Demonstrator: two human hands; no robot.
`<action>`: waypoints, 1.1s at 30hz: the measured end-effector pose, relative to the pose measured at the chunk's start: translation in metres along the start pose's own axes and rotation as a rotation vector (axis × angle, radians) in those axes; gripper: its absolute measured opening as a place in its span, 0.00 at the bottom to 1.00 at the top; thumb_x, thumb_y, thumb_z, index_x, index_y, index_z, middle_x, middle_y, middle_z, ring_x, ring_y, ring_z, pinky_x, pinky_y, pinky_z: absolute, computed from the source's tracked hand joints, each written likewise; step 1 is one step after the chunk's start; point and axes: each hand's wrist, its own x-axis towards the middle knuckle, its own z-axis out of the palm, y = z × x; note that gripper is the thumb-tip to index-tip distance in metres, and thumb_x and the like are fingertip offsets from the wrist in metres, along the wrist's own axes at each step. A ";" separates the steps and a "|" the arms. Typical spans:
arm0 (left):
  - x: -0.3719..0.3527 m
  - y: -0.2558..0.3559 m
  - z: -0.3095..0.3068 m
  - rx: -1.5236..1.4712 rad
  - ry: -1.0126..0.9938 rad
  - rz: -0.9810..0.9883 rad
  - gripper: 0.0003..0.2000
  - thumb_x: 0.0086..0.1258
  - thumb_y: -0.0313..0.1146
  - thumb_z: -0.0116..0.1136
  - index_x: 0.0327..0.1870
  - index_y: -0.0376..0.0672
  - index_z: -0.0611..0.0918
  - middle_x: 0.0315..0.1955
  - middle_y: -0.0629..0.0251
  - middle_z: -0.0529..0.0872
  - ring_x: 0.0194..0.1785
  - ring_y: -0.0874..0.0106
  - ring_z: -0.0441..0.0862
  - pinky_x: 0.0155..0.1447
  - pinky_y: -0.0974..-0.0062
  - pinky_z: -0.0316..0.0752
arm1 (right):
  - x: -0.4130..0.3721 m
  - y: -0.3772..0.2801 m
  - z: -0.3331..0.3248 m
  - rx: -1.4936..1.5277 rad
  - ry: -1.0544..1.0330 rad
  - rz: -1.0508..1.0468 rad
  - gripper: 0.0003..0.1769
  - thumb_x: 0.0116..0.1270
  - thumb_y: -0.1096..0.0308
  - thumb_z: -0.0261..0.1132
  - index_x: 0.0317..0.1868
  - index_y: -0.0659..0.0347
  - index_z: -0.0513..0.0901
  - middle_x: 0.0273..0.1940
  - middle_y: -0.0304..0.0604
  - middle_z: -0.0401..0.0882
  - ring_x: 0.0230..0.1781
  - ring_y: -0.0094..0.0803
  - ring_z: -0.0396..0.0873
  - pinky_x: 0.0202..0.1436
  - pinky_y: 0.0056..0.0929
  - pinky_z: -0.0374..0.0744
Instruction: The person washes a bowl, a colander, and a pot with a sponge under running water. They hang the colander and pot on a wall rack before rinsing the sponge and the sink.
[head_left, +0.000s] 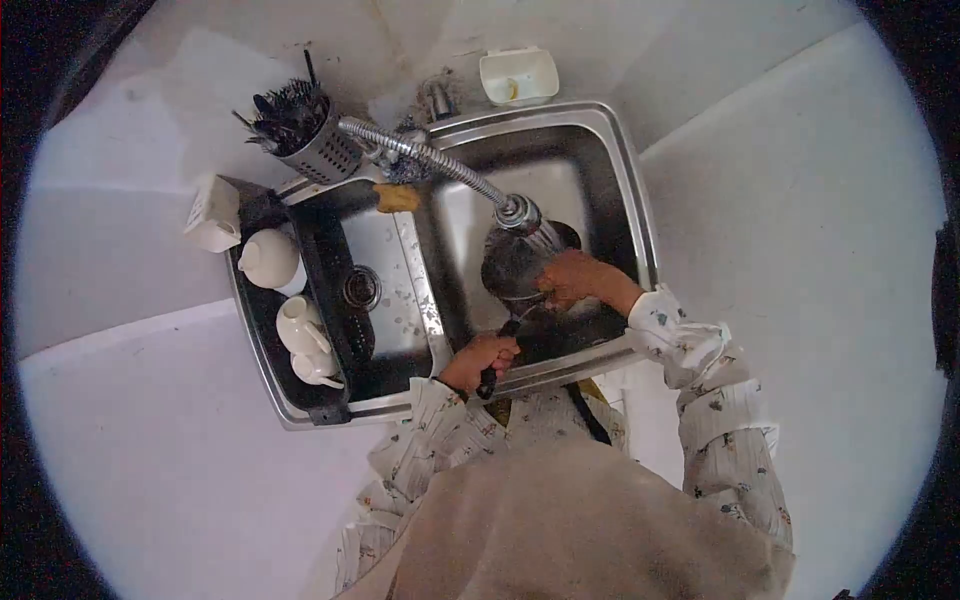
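A dark round pan (508,268) is tilted in the right basin of the steel sink (463,215), under water running from the faucet head (518,213). My left hand (482,362) is wrapped round the pan's black handle near the front rim. Over the pan's right side lies my right hand (575,280), its fingers bent at the pan's edge. Whether that hand holds something small against the pan is hidden. The flexible metal hose (425,153) arches down to the faucet head from the back left.
White cups (300,325) and a white teapot (270,260) stand in a black rack (325,290) at the left. Behind are a metal utensil holder (325,150), a yellow sponge (397,198) on the divider and a cream soap tray (519,76).
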 end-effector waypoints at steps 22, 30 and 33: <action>-0.047 0.001 0.028 0.210 -0.099 0.099 0.06 0.63 0.31 0.52 0.39 0.43 0.71 0.21 0.71 0.72 0.18 0.81 0.66 0.21 0.80 0.65 | -0.019 -0.035 0.008 0.246 0.989 0.174 0.16 0.60 0.65 0.59 0.49 0.57 0.76 0.55 0.46 0.70 0.59 0.45 0.66 0.60 0.41 0.65; -0.052 0.039 0.047 -0.197 0.024 0.153 0.07 0.65 0.38 0.46 0.33 0.45 0.73 0.19 0.72 0.72 0.16 0.81 0.65 0.18 0.84 0.61 | -0.014 -0.117 0.034 0.884 0.979 -0.034 0.18 0.67 0.62 0.54 0.55 0.58 0.73 0.61 0.42 0.66 0.69 0.39 0.51 0.71 0.41 0.48; -0.042 0.040 0.038 -0.316 -0.026 0.252 0.09 0.67 0.41 0.46 0.35 0.47 0.74 0.23 0.73 0.75 0.17 0.82 0.68 0.18 0.84 0.64 | -0.012 -0.136 0.036 1.140 1.058 0.004 0.18 0.69 0.62 0.51 0.56 0.58 0.73 0.61 0.42 0.67 0.69 0.39 0.52 0.70 0.37 0.49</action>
